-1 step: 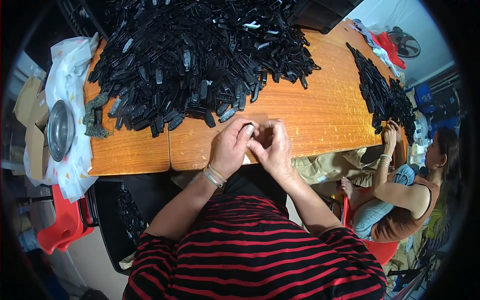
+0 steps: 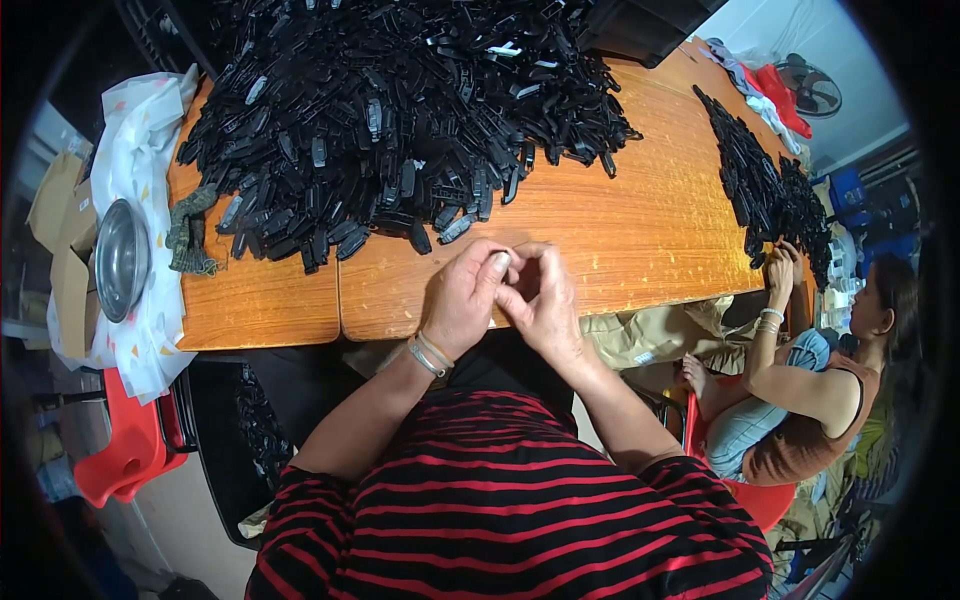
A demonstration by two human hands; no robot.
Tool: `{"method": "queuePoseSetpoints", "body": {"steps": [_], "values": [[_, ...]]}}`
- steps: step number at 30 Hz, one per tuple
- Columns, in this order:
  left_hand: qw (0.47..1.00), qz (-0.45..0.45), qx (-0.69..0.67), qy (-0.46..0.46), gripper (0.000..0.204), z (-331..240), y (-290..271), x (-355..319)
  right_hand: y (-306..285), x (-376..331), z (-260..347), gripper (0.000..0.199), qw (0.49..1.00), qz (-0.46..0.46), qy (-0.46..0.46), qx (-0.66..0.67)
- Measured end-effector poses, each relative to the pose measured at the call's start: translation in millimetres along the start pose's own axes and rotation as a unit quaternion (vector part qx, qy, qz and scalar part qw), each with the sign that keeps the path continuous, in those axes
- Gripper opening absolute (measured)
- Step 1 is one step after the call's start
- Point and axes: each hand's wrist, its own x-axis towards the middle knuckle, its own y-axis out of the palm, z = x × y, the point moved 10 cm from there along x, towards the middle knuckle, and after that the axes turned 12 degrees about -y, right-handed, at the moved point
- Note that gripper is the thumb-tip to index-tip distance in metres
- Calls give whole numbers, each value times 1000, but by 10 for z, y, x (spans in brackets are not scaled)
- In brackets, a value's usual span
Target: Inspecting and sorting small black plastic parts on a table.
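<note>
At the near table edge, both my hands are pressed together, fingertips meeting. Left hand [image 2: 462,300] and right hand [image 2: 543,300] are both curled shut around something small; it's hidden between the fingers, so I can't tell what it is, likely one of the black plastic parts. Nothing has shifted between the two frames: same pose, same spot, so I'd judge this is mid-fiddle with one piece, not a pick or a drop.

Just beyond: big heap of black plastic parts [image 2: 400,110] covering the far half of the wooden table [image 2: 640,230]. Second, narrower heap [image 2: 765,185] on the right end, where a co-worker's hands [image 2: 778,268] are working. Left side: round metal bowl [image 2: 122,258] on white patterned paper [image 2: 140,140], a green mesh scrap [image 2: 190,235] just beside it. Red plastic stool [image 2: 125,450] below left, fan [image 2: 810,88] far right.
</note>
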Motion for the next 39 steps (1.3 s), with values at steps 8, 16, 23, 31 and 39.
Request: {"method": "queuePoseSetpoints", "body": {"steps": [8,16,23,31,39], "values": [[998,53,-32,-32,27,-3,-78,6,397,-25,-172,37,951,88,123,271],[876,-174,433,119,13,-524,-450,65,-23,648,-845,25,991,17,128,-47],[813,-165,548,103,18,-481,-252,124,180,739,-972,28,974,95,181,-98],[904,-145,377,138,12,-436,-321,38,-70,486,-719,23,985,65,157,-41],[987,-9,-130,-90,26,-88,-297,115,-153,334,-151,27,986,6,114,121]]}}
